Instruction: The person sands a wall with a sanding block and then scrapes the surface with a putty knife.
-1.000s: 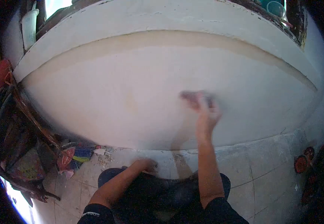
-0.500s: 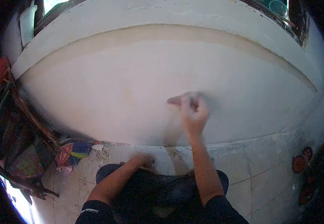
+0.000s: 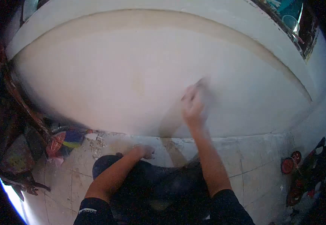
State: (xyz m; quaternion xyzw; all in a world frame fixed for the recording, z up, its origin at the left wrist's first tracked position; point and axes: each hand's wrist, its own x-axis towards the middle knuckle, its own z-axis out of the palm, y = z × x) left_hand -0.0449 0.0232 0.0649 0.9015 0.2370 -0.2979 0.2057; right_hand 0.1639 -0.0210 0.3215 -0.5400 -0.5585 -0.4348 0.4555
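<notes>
My right hand [image 3: 193, 102] is pressed up to the pale wall [image 3: 106, 78], right of its middle, and is smeared by motion. Its fingers are closed around a thin, brownish piece that looks like sandpaper [image 3: 202, 81], whose edge sticks out above the fingertips. Low in front of my body, my left hand [image 3: 145, 151] rests by my left knee with its fingers curled in; I see nothing in it. The wall is whitish, with a faint tan band under its upper ledge.
A white ledge [image 3: 163, 4] runs along the wall's top, with a clear cup [image 3: 290, 23] at its right end. Colourful cloth or bags [image 3: 63, 144] lie at lower left beside dark clutter. Red round items [image 3: 288, 165] stand on the tiled floor [image 3: 251, 165] at right.
My right hand, still holding the sandpaper, has shifted slightly on the wall and turned, so the piece now points up rather than left. The view has tilted a little; my left hand stays by the knee.
</notes>
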